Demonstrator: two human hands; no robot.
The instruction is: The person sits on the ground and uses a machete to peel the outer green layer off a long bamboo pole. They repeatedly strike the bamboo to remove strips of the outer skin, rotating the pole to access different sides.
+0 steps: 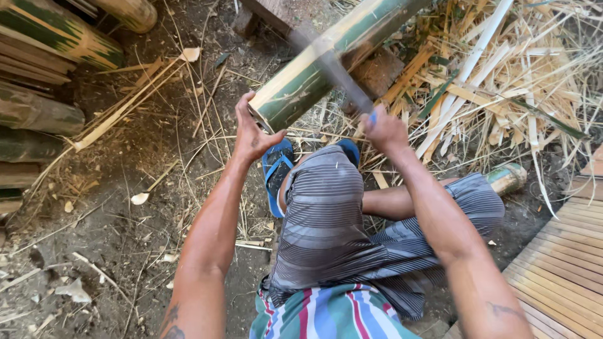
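A thick green bamboo pole [326,59] slants from the upper right down toward me, its cut end near my knees. My left hand [251,132] presses open against the left side of that cut end. My right hand [384,129] is shut on the blue handle of a long knife [342,72]. The motion-blurred blade lies across the top of the pole. I sit on the ground in grey striped shorts, with blue sandals [277,169] under the pole's end.
A heap of split bamboo strips [502,81] lies at the upper right. More green bamboo poles [44,69] are stacked at the left. A slatted bamboo panel [565,263] sits at the lower right. A short bamboo piece [507,177] rests by my right leg.
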